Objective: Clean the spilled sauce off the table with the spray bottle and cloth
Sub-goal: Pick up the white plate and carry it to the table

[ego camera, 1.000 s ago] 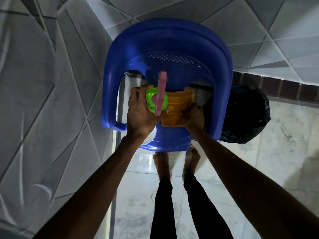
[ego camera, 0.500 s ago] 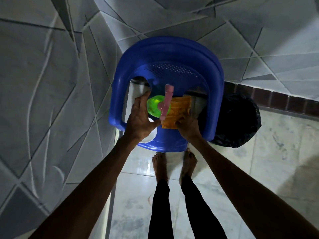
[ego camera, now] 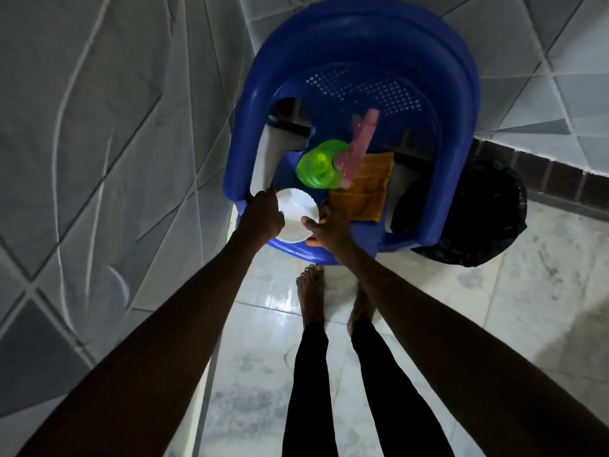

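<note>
The left hand and right hand clasp the white bowl with curled fingers, apparently to clear the blue chair seat for wiping (spray bottle and cloth stand just behind, untouched).

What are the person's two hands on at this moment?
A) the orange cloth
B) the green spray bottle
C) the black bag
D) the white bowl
D: the left hand and right hand both hold the rim of the white bowl, while the spray bottle and cloth sit untouched on the blue chair.
</note>
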`<move>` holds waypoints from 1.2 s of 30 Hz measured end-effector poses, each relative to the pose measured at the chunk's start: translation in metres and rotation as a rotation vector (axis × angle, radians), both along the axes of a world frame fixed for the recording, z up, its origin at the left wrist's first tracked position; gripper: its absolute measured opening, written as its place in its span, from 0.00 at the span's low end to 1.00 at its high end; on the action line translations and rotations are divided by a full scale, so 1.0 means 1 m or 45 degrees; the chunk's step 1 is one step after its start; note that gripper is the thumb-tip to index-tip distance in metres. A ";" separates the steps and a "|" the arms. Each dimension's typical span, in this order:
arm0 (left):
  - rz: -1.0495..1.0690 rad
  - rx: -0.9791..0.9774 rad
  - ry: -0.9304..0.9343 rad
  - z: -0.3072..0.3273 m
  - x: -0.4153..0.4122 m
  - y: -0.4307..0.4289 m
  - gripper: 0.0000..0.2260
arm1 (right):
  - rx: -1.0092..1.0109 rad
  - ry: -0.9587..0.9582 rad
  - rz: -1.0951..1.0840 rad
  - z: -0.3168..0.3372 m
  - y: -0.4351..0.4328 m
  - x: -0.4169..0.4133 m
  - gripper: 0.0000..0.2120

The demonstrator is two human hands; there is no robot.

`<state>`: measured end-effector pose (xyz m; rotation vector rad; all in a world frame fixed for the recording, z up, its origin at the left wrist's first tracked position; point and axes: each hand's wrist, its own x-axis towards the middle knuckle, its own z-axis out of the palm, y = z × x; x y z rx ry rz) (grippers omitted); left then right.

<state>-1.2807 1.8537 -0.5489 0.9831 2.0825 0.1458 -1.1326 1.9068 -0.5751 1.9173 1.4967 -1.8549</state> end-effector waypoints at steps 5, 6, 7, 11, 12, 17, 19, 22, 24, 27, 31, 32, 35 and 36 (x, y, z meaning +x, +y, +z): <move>0.183 0.114 -0.050 0.020 0.009 -0.009 0.18 | 0.218 -0.099 0.089 0.014 -0.007 0.012 0.16; 0.194 0.152 -0.077 0.030 0.012 -0.014 0.17 | 0.259 -0.117 0.129 0.031 -0.008 0.016 0.15; 0.203 0.194 -0.132 0.046 0.014 -0.017 0.17 | 0.320 -0.133 0.142 0.057 -0.007 0.022 0.15; 0.294 0.229 -0.477 0.134 0.030 -0.029 0.17 | 0.440 -0.131 0.003 0.146 -0.024 0.068 0.16; 0.264 0.214 -0.523 0.166 0.037 -0.029 0.18 | 0.455 -0.146 -0.037 0.176 -0.031 0.082 0.14; 0.141 0.216 -0.648 0.302 0.080 -0.031 0.20 | 0.422 -0.090 -0.348 0.317 -0.060 0.137 0.11; 0.032 0.239 -0.642 0.350 0.104 -0.042 0.19 | 0.398 -0.067 -0.519 0.370 -0.082 0.166 0.12; -0.103 0.227 -0.610 0.403 0.143 -0.066 0.20 | 0.414 -0.058 -0.753 0.432 -0.131 0.209 0.11; -0.211 0.249 -0.609 0.440 0.181 -0.085 0.21 | 0.435 -0.052 -0.932 0.468 -0.173 0.244 0.10; -0.430 0.263 -0.658 0.483 0.240 -0.119 0.17 | 0.470 -0.040 -1.201 0.509 -0.239 0.291 0.10; -0.718 0.219 -0.743 0.512 0.312 -0.179 0.16 | 0.500 -0.030 -1.486 0.537 -0.345 0.353 0.07; -0.823 0.220 -0.759 0.516 0.335 -0.204 0.16 | 0.535 -0.043 -1.567 0.544 -0.386 0.369 0.06; -1.036 0.247 -0.823 0.526 0.387 -0.265 0.14 | 0.632 -0.093 -1.723 0.558 -0.475 0.401 0.06; -1.083 0.244 -0.850 0.530 0.404 -0.286 0.14 | 0.637 -0.111 -1.764 0.561 -0.503 0.410 0.06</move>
